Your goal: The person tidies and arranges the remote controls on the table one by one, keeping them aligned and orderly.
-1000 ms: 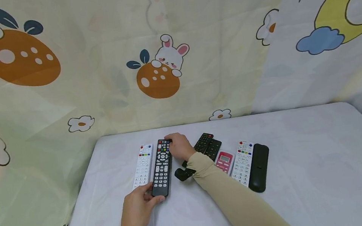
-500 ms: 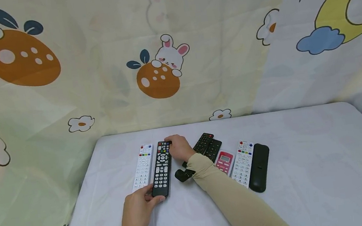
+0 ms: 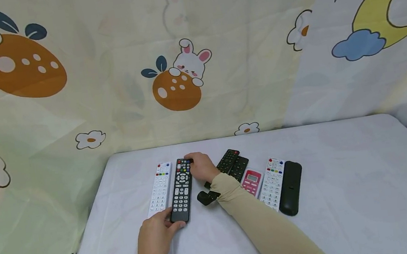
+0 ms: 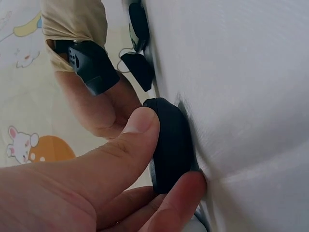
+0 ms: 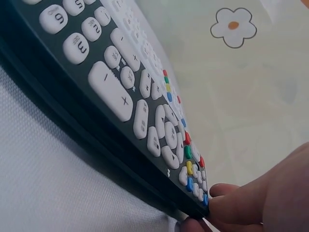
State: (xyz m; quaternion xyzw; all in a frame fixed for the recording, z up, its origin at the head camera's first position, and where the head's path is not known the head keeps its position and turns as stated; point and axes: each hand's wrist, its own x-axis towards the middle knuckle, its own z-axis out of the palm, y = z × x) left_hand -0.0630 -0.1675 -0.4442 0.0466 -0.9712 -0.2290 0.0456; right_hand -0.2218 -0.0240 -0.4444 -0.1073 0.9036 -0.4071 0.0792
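Note:
Between both hands is a long black remote control (image 3: 181, 191) with pale buttons and a few coloured ones at its far end. My left hand (image 3: 153, 241) pinches its near end, thumb on one side and fingers on the other, as the left wrist view shows. At the far right corner, my right hand (image 3: 202, 167) pinches it with thumb and fingertips (image 5: 227, 208). In the right wrist view the black remote lies close over the white cloth. Just left of it, a white remote (image 3: 160, 187) lies parallel, its near end partly behind my left hand.
Right of the black remote lie several others: overlapping black remotes (image 3: 238, 168) partly hidden by my right forearm, a small pink remote (image 3: 252, 182), a white remote (image 3: 273, 183) and a black one without visible buttons (image 3: 291, 188). A patterned curtain (image 3: 249, 61) hangs behind the white-covered table (image 3: 357, 184).
The black remote's far end and my right hand have shifted very slightly toward me since a second ago. Both hands keep their grip, and the other remotes stay put.

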